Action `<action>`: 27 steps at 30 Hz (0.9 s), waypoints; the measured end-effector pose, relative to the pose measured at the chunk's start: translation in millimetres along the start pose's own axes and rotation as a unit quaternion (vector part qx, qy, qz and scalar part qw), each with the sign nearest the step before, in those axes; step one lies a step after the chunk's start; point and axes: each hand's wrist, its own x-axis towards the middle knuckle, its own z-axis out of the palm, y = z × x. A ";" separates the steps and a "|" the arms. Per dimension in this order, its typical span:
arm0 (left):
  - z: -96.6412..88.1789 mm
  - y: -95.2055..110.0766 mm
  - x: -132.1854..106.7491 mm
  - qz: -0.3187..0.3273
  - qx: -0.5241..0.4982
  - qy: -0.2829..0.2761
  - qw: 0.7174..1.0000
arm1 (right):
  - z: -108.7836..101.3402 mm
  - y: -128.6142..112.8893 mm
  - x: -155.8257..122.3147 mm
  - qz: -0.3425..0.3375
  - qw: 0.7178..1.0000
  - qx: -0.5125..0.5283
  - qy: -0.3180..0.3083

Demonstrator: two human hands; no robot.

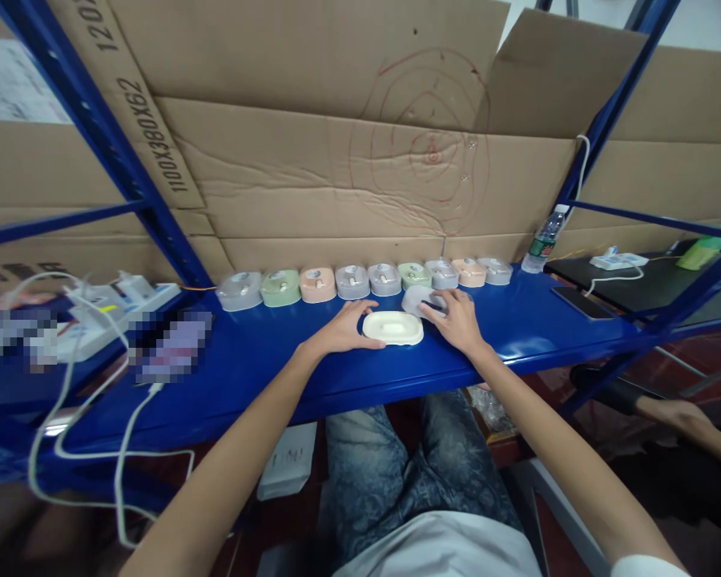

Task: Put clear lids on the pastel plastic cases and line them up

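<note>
A cream-white oval tray [392, 328] with a raised middle lies just above the blue table. My left hand [347, 327] grips its left end, thumb at the near side and fingers at the far side. My right hand [455, 319] is closed on a grey, clear-topped case [416, 302], right behind the tray. A short dark piece [434, 307] shows at my right fingertips; what it is I cannot make out. Beyond my hands stands a row of several rounded cases with clear covers, among them a green case [280, 288] and an orange case [318, 284].
The blue tabletop [264, 353] ends in a front edge near my legs. A water bottle [544, 240] and a dark phone [582, 303] are at the right. Cables and a power strip [96, 328] lie left. Cardboard [300, 160] backs the table. Another person's arm [690, 421] shows at far right.
</note>
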 end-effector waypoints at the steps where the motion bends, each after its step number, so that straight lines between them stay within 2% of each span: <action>1: -3.7 -2.1 -1.5 0.002 0.013 -0.005 1.000 | 0.5 0.1 -0.6 0.006 1.000 -0.025 -0.004; 7: -24.3 -11.8 -8.8 -0.015 0.057 -0.023 0.998 | 4.5 -1.4 -3.8 -0.010 0.991 -0.121 -0.047; 13: -33.5 -18.7 -11.5 -0.037 0.064 -0.043 0.996 | 4.7 -2.6 -5.8 -0.026 0.983 -0.174 -0.056; 22: -34.4 -21.8 -12.0 -0.033 0.047 -0.045 0.997 | 0.8 0.2 -7.0 -0.068 0.983 -0.141 -0.099; 27: -19.4 -12.9 -8.7 -0.019 0.013 -0.029 0.999 | -2.9 -2.6 -4.0 -0.003 0.997 -0.063 -0.036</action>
